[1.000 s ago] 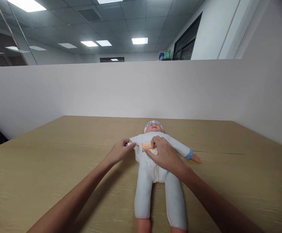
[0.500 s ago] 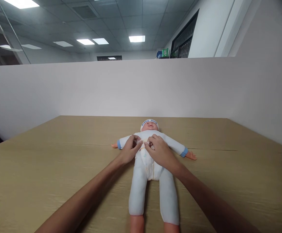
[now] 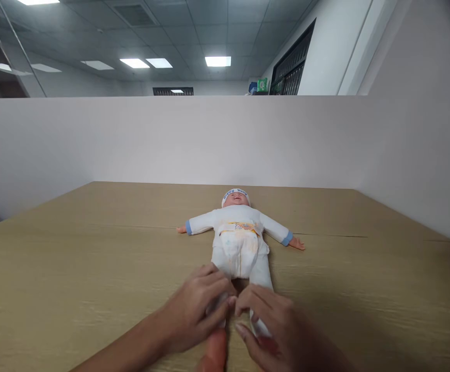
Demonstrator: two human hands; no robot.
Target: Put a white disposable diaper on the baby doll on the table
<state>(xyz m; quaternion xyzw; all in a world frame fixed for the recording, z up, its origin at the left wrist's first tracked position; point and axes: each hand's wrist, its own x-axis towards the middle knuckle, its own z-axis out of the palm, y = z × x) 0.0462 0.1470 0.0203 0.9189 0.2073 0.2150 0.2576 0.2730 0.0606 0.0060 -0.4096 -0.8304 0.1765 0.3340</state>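
Note:
A baby doll (image 3: pixel 237 213) lies on its back in white clothes with blue cuffs, arms spread and head away from me. Its white headband (image 3: pixel 235 191) bears blue lettering. Around its waist is a white diaper (image 3: pixel 242 250), closed at the front, with an orange-patterned band across the belly. My left hand (image 3: pixel 205 302) is over the doll's leg on the left, fingers bent and a gap between thumb and forefinger. Over the other leg is my right hand (image 3: pixel 267 323), slightly blurred, its thumb apart from the curved fingers. I see nothing held in either. The hands partly hide both legs.
The doll rests on a wide tan tabletop (image 3: pixel 93 268) with a thin seam across it. A pale partition (image 3: pixel 225 139) rises behind the table, and a white wall (image 3: pixel 422 155) stands to the right. Beyond the partition, a green package (image 3: pixel 262 84) shows.
Both hands have left the diaper's waist and come down toward me, over the doll's legs. The diaper's front band, covered by the fingers before, now shows. The view has shifted slightly.

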